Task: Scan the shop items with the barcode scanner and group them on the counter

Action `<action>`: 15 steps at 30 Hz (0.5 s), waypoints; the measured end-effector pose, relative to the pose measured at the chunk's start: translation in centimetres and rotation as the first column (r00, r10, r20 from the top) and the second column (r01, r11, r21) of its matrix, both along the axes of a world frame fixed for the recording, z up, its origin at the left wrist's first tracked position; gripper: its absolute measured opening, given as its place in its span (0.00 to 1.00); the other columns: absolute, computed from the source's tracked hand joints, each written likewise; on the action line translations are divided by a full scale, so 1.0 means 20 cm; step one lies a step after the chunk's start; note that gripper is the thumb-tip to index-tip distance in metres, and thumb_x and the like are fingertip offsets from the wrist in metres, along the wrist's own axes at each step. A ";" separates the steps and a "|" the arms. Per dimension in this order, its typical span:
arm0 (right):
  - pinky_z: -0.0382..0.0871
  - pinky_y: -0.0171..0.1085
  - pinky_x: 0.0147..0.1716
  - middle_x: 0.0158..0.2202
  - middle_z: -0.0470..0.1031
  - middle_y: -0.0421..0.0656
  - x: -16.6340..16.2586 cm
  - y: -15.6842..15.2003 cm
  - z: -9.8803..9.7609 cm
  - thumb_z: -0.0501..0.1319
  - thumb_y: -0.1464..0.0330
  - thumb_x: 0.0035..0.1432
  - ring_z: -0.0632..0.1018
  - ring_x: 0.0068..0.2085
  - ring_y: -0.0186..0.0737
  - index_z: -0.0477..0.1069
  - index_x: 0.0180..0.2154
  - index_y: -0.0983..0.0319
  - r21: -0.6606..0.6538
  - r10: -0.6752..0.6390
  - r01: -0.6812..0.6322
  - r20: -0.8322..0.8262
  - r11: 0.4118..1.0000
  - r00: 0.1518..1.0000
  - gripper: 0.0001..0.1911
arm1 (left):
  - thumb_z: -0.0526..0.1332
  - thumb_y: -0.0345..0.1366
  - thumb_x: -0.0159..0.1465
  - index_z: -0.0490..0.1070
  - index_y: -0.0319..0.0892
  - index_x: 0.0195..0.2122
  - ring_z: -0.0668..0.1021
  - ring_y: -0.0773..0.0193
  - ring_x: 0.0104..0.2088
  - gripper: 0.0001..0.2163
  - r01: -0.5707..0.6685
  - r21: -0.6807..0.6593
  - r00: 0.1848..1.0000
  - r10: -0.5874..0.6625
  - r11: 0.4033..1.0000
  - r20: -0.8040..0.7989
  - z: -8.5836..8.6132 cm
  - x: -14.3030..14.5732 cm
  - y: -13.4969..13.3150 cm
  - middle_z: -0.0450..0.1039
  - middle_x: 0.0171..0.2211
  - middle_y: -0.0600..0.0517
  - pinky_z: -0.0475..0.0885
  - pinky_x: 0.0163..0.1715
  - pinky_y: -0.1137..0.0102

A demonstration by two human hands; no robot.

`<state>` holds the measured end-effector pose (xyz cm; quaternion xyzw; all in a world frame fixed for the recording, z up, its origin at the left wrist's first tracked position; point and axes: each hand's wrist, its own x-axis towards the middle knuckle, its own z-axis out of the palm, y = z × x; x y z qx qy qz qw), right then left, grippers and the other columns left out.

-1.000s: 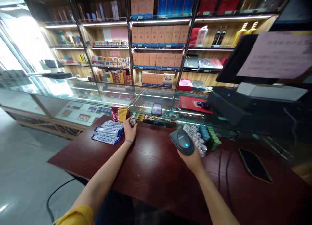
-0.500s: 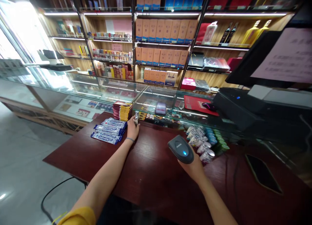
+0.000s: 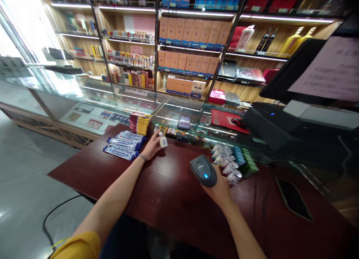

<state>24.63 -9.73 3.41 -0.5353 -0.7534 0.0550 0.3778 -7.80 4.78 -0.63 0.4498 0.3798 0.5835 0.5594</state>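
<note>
Pinched in the fingertips of my left hand [image 3: 150, 148] is a small clear bottle [image 3: 163, 141] with a pale printed label, tilted just over the dark red table. Behind those fingers stands another small container [image 3: 156, 127], partly hidden. A stack of red and yellow packets [image 3: 139, 124] and several blue-and-white sachets [image 3: 123, 144] lie left of this hand. My right hand [image 3: 221, 188] is wrapped round the handle of a dark barcode scanner [image 3: 204, 170], whose blue light is on. Right beside it are rows of small silver-topped bottles [image 3: 226, 159].
Blue tubes [image 3: 238, 155] and green tubes [image 3: 249, 160] are lined up past the bottles. A phone [image 3: 293, 199] lies at the table's right. A glass display case [image 3: 179, 107] borders the far edge, with a monitor [image 3: 311, 70] at the right.
My left hand has turned and brought the small bottle slightly right and nearer, its label now facing me. My right hand with the scanner has shifted a little left in view.
</note>
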 end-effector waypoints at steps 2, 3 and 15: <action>0.70 0.37 0.28 0.33 0.82 0.42 0.00 0.00 0.02 0.63 0.69 0.48 0.83 0.30 0.49 0.62 0.55 0.58 -0.005 0.058 -0.058 0.128 0.998 0.990 0.30 | 0.62 0.44 0.65 0.58 0.58 0.67 0.79 0.58 0.46 0.30 0.097 -0.033 0.994 -0.095 0.995 0.052 0.02 0.00 -0.03 0.74 0.53 0.48 0.78 0.43 0.60; 0.69 0.36 0.27 0.33 0.82 0.42 -0.01 -0.01 0.02 0.63 0.70 0.47 0.84 0.29 0.49 0.62 0.55 0.58 -0.023 0.093 -0.090 0.189 0.996 0.978 0.32 | 0.64 0.45 0.64 0.59 0.59 0.67 0.79 0.58 0.47 0.30 0.135 -0.038 0.989 -0.132 0.990 0.071 0.03 0.01 -0.04 0.74 0.55 0.48 0.78 0.43 0.60; 0.63 0.34 0.26 0.29 0.82 0.42 -0.07 -0.03 0.07 0.63 0.71 0.45 0.83 0.29 0.47 0.67 0.44 0.57 -0.103 0.199 -0.172 0.404 0.980 0.893 0.20 | 0.65 0.45 0.63 0.65 0.54 0.65 0.80 0.55 0.46 0.28 0.214 -0.078 0.976 -0.209 0.974 0.068 0.02 0.03 -0.03 0.76 0.51 0.44 0.78 0.42 0.57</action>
